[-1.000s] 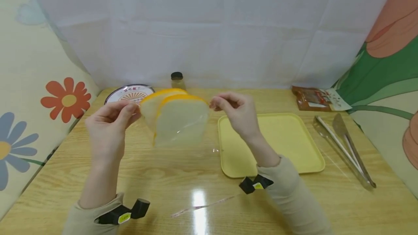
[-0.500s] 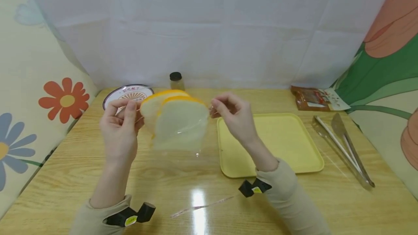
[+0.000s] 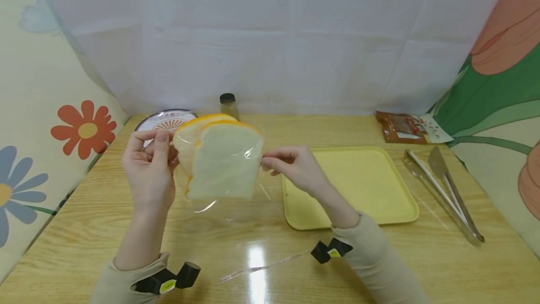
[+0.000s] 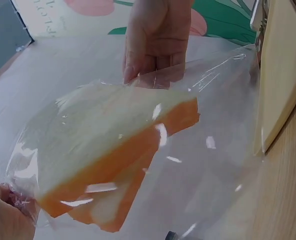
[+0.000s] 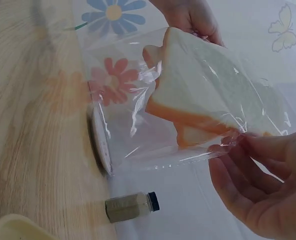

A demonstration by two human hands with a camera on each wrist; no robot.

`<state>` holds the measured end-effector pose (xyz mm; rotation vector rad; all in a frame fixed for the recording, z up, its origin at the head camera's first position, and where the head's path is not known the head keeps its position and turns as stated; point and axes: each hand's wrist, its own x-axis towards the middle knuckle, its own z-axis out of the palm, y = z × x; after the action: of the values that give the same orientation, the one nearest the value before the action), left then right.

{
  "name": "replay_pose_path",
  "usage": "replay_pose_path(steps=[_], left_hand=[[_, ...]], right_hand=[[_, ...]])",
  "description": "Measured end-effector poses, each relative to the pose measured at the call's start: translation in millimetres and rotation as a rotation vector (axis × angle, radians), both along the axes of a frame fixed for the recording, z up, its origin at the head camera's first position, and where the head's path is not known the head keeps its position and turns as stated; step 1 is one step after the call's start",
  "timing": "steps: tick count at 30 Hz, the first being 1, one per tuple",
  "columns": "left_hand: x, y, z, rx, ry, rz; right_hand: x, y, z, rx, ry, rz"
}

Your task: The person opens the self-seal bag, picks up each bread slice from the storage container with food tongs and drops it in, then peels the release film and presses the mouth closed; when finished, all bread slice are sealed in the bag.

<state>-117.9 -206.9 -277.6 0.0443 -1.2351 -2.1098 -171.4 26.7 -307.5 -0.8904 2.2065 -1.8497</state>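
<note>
A clear plastic bag (image 4: 223, 125) with bread slices (image 3: 225, 161) in it is held up above the table between both hands. The slices are pale with orange-brown crusts, one overlapping another. My left hand (image 3: 149, 168) pinches the gathered film at the bag's left side, seen at the lower left of the left wrist view. On the opposite side, my right hand (image 3: 297, 168) pinches the bag's edge between thumb and fingers, close beside the bread. In the right wrist view, the right-hand fingertips (image 5: 233, 142) grip the film near the crust. Loose film hangs below the slices.
A yellow tray (image 3: 358, 186) lies under the right forearm. Metal tongs (image 3: 447, 191) lie right of it, a brown food packet (image 3: 405, 128) behind. At the back left are a patterned plate (image 3: 168, 118) and a black-capped jar (image 3: 229, 106). A thin twist strip (image 3: 261, 268) lies in front.
My right hand has moved down along the bag's right side and slightly left. The bag and bread have turned flatter toward the view. The left hand shifted right, then slightly back left.
</note>
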Motion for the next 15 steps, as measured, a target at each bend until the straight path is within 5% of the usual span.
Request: replay_pose_path(steps=[8,15], left_hand=[[0.4,-2.5,0.8,0.017,0.0,-0.021],[1.4,-6.1,-0.8,-0.036,0.113,-0.042]], right_hand=[[1.6,-2.5,1.5,-0.058,0.003,-0.076],[0.6,3.8,1.7,-0.009,0.342,-0.255]])
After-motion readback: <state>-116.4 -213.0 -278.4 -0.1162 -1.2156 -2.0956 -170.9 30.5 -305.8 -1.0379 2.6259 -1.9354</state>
